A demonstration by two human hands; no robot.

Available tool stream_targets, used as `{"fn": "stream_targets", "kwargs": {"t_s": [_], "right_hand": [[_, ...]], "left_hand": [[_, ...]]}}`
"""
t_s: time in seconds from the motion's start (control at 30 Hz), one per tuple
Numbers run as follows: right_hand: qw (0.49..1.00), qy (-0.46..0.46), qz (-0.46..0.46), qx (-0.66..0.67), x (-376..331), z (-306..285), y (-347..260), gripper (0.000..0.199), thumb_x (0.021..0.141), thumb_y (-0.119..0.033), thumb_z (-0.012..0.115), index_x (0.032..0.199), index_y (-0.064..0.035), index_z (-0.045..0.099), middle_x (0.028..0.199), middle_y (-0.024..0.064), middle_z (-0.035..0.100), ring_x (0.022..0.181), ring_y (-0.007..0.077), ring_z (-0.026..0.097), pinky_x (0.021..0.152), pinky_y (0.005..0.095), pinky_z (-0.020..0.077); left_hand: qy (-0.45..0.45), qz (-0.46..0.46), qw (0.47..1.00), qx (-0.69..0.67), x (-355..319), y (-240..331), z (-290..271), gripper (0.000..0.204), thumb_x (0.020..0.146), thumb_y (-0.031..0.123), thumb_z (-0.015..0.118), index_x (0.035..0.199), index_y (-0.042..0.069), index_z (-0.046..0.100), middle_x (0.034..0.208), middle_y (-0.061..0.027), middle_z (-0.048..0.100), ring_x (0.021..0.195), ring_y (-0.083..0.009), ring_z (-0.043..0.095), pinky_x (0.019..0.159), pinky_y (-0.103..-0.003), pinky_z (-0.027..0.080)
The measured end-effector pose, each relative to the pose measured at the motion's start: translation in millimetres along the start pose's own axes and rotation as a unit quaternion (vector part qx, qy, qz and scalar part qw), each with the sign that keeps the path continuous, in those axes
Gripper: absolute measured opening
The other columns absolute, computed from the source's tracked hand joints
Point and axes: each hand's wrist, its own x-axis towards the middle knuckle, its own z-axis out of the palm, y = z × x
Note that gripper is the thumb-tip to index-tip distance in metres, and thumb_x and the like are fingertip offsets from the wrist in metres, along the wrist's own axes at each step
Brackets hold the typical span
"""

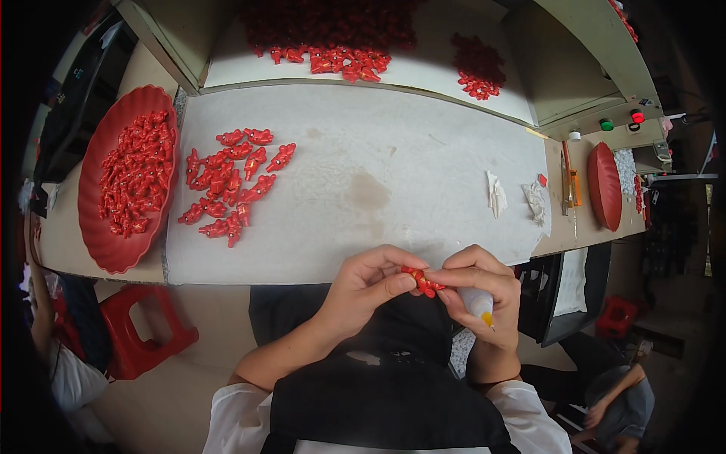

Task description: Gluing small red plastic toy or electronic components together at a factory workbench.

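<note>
Close to the near edge of the table, my left hand [363, 287] pinches a small glossy red figurine [422, 281] with gold markings between thumb and fingers. My right hand [488, 287] meets it from the other side, its fingertips on the same figurine. Tucked in the right palm is a small whitish squeeze bottle [476, 301] with a yellow needle tip that points down, away from the figurine. A loose group of similar red figurines [231, 181] lies to the left on the white sheet [423, 151].
A red scalloped tray [91, 219] heaped with figurines stands at the far left. More red pieces [352, 60] lie inside the booth at the back. Crumpled tissues [496, 193], an orange-handled tool [575, 188] and another red tray [605, 185] are to the right. Red stools [144, 333] and other people flank me.
</note>
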Motion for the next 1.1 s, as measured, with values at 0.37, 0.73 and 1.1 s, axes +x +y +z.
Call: {"fn": "stream_targets", "kwargs": {"t_s": [0.37, 0.73, 1.1], "right_hand": [[1.0, 0.019, 0.009, 0.012, -4.1, -2.8, -2.3, 0.02, 0.061, 0.007, 0.067, 0.079, -0.0029, 0.064, 0.073, 0.0083, 0.06, 0.065, 0.0146, 0.058, 0.057, 0.0222, 0.0443], [0.998, 0.029, -0.003, -0.062, -6.5, 0.5, -5.6, 0.023, 0.062, 0.007, 0.066, 0.082, -0.0033, 0.062, 0.071, 0.0089, 0.059, 0.062, 0.0183, 0.058, 0.055, 0.024, 0.0445], [0.981, 0.062, -0.102, -0.153, -6.0, 6.5, 3.0, 0.028, 0.059, 0.006, 0.066, 0.084, -0.0018, 0.059, 0.072, 0.0097, 0.058, 0.062, 0.0217, 0.057, 0.053, 0.0271, 0.0448]], "left_hand": [[-0.015, 0.09, 0.992, 0.09, -1.5, 2.5, 4.7, 0.015, 0.079, -0.002, 0.052, 0.094, -0.004, 0.054, 0.088, -0.0112, 0.057, 0.082, -0.0154, 0.057, 0.073, -0.025, 0.046], [0.012, 0.035, 0.998, 0.054, -3.9, -1.3, 2.6, 0.018, 0.081, 0.0, 0.051, 0.098, -0.004, 0.054, 0.093, -0.0101, 0.057, 0.084, -0.0137, 0.056, 0.074, -0.025, 0.045], [0.115, -0.006, 0.993, 0.038, -2.3, 0.0, 13.8, 0.023, 0.08, 0.004, 0.054, 0.103, -0.002, 0.053, 0.099, -0.0135, 0.055, 0.085, -0.0152, 0.056, 0.075, -0.026, 0.046]]}}
